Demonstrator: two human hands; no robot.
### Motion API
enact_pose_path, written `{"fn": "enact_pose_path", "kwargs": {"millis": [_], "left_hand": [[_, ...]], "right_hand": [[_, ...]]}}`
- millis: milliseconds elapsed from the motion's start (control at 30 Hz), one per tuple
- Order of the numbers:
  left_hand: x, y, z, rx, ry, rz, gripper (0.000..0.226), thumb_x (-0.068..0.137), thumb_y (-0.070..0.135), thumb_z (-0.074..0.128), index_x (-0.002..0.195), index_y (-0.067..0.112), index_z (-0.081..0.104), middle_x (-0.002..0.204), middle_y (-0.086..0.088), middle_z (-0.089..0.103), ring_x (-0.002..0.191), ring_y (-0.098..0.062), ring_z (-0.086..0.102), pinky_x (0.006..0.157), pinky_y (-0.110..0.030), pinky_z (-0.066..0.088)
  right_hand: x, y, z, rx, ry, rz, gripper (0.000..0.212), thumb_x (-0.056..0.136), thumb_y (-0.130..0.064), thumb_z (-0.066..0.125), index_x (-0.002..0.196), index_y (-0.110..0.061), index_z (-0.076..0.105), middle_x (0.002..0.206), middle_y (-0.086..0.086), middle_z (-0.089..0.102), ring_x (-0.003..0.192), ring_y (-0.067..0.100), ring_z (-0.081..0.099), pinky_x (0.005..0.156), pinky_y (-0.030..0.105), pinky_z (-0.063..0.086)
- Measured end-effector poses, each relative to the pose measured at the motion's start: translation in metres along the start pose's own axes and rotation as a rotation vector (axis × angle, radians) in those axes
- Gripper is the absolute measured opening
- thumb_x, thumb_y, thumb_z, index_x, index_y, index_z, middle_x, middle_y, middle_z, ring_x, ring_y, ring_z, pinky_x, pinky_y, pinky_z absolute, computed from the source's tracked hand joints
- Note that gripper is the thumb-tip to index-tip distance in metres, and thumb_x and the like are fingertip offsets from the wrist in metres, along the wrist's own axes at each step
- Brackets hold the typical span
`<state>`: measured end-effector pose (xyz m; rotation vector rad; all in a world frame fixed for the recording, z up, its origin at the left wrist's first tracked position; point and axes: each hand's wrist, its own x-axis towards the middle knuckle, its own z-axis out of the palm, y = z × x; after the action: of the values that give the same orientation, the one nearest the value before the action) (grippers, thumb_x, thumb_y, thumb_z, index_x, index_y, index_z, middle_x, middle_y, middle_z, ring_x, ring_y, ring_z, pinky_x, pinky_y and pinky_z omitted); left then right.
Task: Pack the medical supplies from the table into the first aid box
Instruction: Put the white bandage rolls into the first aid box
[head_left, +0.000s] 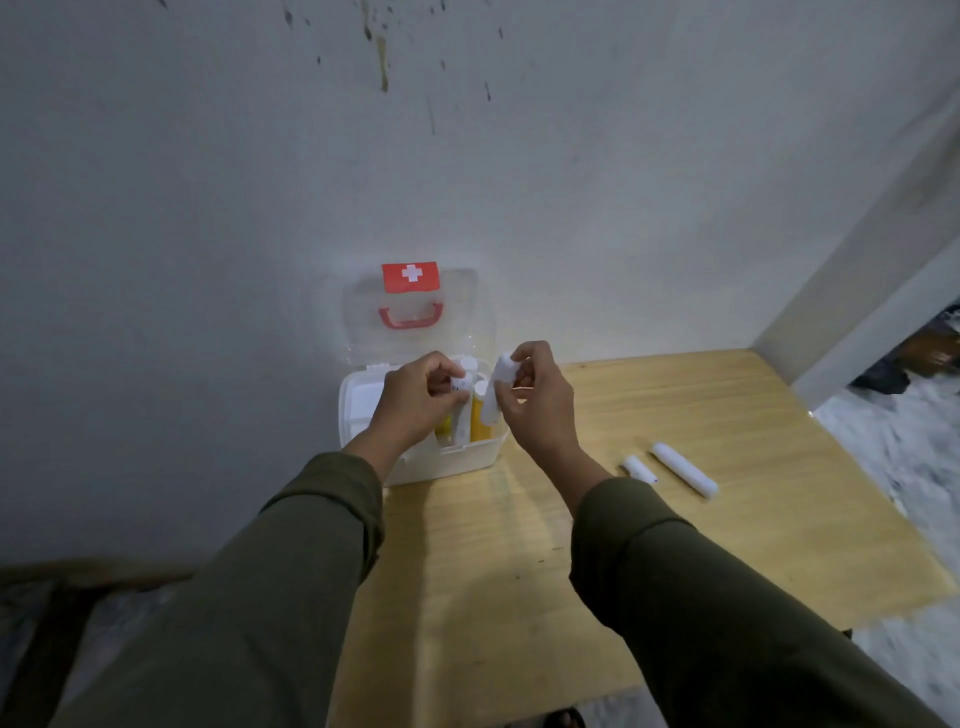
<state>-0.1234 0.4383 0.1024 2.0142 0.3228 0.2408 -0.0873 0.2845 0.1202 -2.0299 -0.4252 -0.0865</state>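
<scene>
both hands over the open box

the white first aid box sits on the bench against the wall, lid up, yellow bottles inside. the left hand fingers pinch a small white item above it; the right hand fingers grip a white tube. two more white tubes lie to the right.

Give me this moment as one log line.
left hand: small white item over first aid box | right hand: white tube | table: two tubes
</scene>
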Motion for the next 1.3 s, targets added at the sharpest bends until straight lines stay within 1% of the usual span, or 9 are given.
{"fn": "enact_pose_path", "kwargs": {"millis": [100, 200, 300, 400, 533, 700, 833, 1000, 1300], "left_hand": [[-0.001, -0.007, 0.001, 0.064, -0.035, -0.022, 0.019, 0.077, 0.015, 0.076, 0.090, 0.021, 0.065, 0.094, 0.001, 0.069, 0.088, -0.012, 0.064, 0.074, -0.019, 0.049], [-0.001, -0.014, 0.003, 0.159, -0.085, -0.031, 0.019, 0.076, 0.018, 0.077, 0.091, 0.018, 0.066, 0.093, 0.002, 0.068, 0.089, -0.013, 0.064, 0.079, -0.025, 0.051], [-0.002, -0.019, 0.006, 0.172, -0.107, -0.049, 0.019, 0.075, 0.019, 0.077, 0.090, 0.017, 0.066, 0.090, 0.006, 0.065, 0.088, -0.011, 0.063, 0.075, -0.021, 0.047], [-0.003, -0.020, 0.008, 0.178, -0.103, -0.056, 0.017, 0.076, 0.021, 0.077, 0.086, 0.023, 0.063, 0.090, 0.009, 0.064, 0.084, -0.006, 0.061, 0.073, -0.017, 0.042], [0.000, -0.019, 0.010, 0.157, -0.090, -0.050, 0.018, 0.075, 0.018, 0.078, 0.086, 0.018, 0.064, 0.088, 0.008, 0.065, 0.077, 0.004, 0.058, 0.064, -0.010, 0.041], [-0.001, -0.025, 0.016, 0.227, -0.154, -0.033, 0.016, 0.076, 0.017, 0.077, 0.084, 0.014, 0.065, 0.093, 0.004, 0.066, 0.083, -0.009, 0.062, 0.069, -0.015, 0.043], [-0.001, -0.028, 0.019, 0.284, -0.165, -0.007, 0.013, 0.076, 0.017, 0.076, 0.083, 0.014, 0.065, 0.092, 0.001, 0.066, 0.081, -0.011, 0.060, 0.067, -0.014, 0.043], [0.001, -0.028, 0.019, 0.282, -0.174, 0.015, 0.012, 0.078, 0.016, 0.075, 0.085, 0.015, 0.065, 0.098, -0.001, 0.068, 0.090, -0.015, 0.064, 0.084, -0.029, 0.052], [-0.002, -0.026, 0.019, 0.233, -0.181, -0.003, 0.017, 0.077, 0.019, 0.076, 0.087, 0.016, 0.064, 0.096, 0.002, 0.068, 0.091, -0.011, 0.062, 0.080, -0.022, 0.046]], "right_hand": [[0.000, 0.013, 0.005, -0.090, -0.074, -0.071, 0.031, 0.083, -0.007, 0.065, 0.094, -0.025, 0.042, 0.090, 0.001, 0.055, 0.079, 0.016, 0.056, 0.067, 0.019, 0.048], [0.000, 0.026, 0.007, -0.155, -0.143, -0.079, 0.030, 0.083, -0.009, 0.066, 0.093, -0.024, 0.043, 0.091, -0.001, 0.056, 0.079, 0.013, 0.055, 0.067, 0.020, 0.047], [0.000, 0.035, 0.007, -0.201, -0.173, -0.101, 0.027, 0.082, -0.011, 0.067, 0.093, -0.021, 0.044, 0.090, -0.003, 0.058, 0.080, 0.012, 0.054, 0.068, 0.022, 0.045], [0.003, 0.036, 0.006, -0.257, -0.199, -0.139, 0.025, 0.082, -0.011, 0.066, 0.095, -0.018, 0.046, 0.092, 0.002, 0.061, 0.084, 0.018, 0.055, 0.068, 0.025, 0.042], [0.005, 0.035, 0.006, -0.315, -0.207, -0.155, 0.022, 0.082, -0.012, 0.063, 0.097, -0.016, 0.047, 0.088, -0.003, 0.054, 0.085, 0.020, 0.051, 0.066, 0.026, 0.034], [0.001, 0.044, 0.005, -0.437, -0.259, -0.198, 0.019, 0.083, -0.013, 0.061, 0.098, -0.014, 0.048, 0.093, 0.007, 0.061, 0.086, 0.026, 0.051, 0.066, 0.032, 0.038], [0.002, 0.049, 0.001, -0.567, -0.296, -0.233, 0.016, 0.085, -0.015, 0.058, 0.098, -0.012, 0.050, 0.091, 0.009, 0.063, 0.084, 0.028, 0.050, 0.068, 0.036, 0.040], [0.002, 0.049, 0.003, -0.621, -0.305, -0.278, 0.016, 0.084, -0.015, 0.056, 0.097, -0.008, 0.059, 0.092, 0.011, 0.062, 0.090, 0.030, 0.051, 0.071, 0.038, 0.041], [0.001, 0.051, 0.000, -0.598, -0.266, -0.245, 0.019, 0.084, -0.015, 0.055, 0.101, -0.009, 0.062, 0.095, 0.011, 0.062, 0.092, 0.028, 0.052, 0.074, 0.038, 0.044]]}}
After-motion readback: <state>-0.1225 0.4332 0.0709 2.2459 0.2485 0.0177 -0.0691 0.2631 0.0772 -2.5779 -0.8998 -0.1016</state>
